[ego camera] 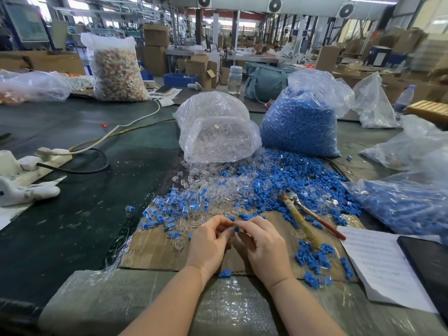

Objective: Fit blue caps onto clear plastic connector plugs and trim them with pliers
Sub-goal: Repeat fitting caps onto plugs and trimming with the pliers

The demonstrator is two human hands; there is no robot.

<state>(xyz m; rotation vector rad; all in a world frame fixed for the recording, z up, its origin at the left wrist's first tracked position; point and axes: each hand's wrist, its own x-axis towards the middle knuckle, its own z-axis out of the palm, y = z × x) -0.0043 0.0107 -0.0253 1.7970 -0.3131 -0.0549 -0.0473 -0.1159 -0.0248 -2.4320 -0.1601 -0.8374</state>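
— Spread over the dark workbench (72, 229), what is being seen around the cardboard sheet (157, 253)?

— At the far edge of the cardboard sheet, a bag of clear plugs (215, 132) is being spilled open, and just to its right a bag of blue caps (300, 127) is being kept upright. Loose blue caps (291, 185) and clear plugs (208, 183) are being heaped together on the sheet's far half. Pliers (305, 214) are being left lying on the sheet's right side, partly on the blue heap. A printed paper (383, 267) is being overlapped onto the sheet's right edge.

— And the hands?

— Both are being held together over the middle of the cardboard sheet. A small blue cap (236, 229) is being pinched between the fingertips of the right hand (263, 248). The left hand (211, 243) is being curled with its fingertips meeting those of the right; a clear plug seems to be pinched there, though it cannot be made out plainly.

— Anything nearer?

— One blue piece (225, 273) is being left at the sheet's near edge, between the wrists.
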